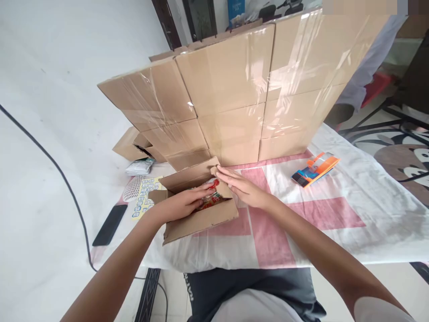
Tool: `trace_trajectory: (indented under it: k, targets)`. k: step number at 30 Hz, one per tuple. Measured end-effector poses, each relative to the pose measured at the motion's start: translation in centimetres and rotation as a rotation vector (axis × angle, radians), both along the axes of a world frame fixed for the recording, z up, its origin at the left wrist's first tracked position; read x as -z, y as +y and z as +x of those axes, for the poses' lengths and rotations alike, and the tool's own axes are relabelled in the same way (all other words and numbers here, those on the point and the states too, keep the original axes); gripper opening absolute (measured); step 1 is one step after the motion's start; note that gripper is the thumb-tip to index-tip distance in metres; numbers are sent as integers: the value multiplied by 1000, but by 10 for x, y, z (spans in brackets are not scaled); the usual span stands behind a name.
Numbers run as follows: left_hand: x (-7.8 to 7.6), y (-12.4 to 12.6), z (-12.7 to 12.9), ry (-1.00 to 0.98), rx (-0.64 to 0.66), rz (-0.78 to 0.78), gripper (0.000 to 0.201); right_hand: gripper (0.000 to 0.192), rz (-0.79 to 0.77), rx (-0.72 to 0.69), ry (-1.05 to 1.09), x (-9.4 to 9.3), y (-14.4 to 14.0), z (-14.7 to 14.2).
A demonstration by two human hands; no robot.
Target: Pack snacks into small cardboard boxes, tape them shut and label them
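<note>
A small open cardboard box (201,222) sits on the cloth in front of me, its flaps standing up and outward. Inside lie shiny red-and-clear wrapped pieces (210,202), partly covered by my fingers; their kind is hard to make out. My left hand (186,202) reaches into the box over its left side, with its fingers stretched out across the wrapped pieces. Against the right end flap lies my right hand (246,188), its fingers straight and touching the flap's upper edge from outside.
Behind the box rises a large taped cardboard panel (231,76). An orange-and-blue tape dispenser (318,169) lies to the right on the pink-and-white cloth (325,214). At left are a black phone (110,225), a yellow sticker sheet (145,197), white packets (140,167) and another carton (126,144).
</note>
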State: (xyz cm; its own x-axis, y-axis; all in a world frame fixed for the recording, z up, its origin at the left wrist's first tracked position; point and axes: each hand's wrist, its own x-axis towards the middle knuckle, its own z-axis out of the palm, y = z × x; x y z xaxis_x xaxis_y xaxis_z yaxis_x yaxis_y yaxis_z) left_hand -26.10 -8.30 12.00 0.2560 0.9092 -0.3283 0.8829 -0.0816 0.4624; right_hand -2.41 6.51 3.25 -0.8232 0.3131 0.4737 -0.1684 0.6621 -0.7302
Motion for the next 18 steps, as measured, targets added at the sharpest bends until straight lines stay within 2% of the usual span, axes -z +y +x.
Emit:
trace_trajectory:
  k: [2, 3, 4, 5, 7, 8, 9, 10, 12, 14, 16, 18]
  targets:
    - [-7, -10, -7, 6, 24, 57, 48, 44, 28, -14, -9, 3, -4, 3]
    - [-9, -20, -13, 24, -28, 157, 45, 42, 27, -5, -14, 5, -7, 4]
    - [-8, -33, -19, 44, -144, 312, 42, 41, 16, 6, -16, 8, -9, 6]
    - [-3, -49, -26, 54, -322, 511, 41, 41, -5, 22, -11, 10, -12, 7]
    - [17, -81, -38, -14, -742, 865, 50, 39, -56, 54, 2, 14, -18, 8]
    - [32, -94, -42, -96, -890, 931, 62, 39, -78, 67, 6, 15, -21, 8]
    - [48, -105, -44, -190, -960, 904, 76, 39, -96, 79, 6, 16, -23, 7]
    - [64, -112, -45, -286, -966, 810, 90, 37, -110, 88, 9, 16, -25, 7]
    - [93, -116, -43, -441, -853, 554, 123, 29, -136, 108, 28, 16, -27, 5]
    - [111, -112, -39, -510, -735, 438, 153, 20, -170, 145, 76, 18, -25, 5]
    - [117, -108, -35, -496, -610, 485, 166, 16, -200, 185, 133, 20, -22, 6]
    - [115, -106, -32, -412, -491, 592, 164, 21, -221, 221, 179, 24, -19, 7]
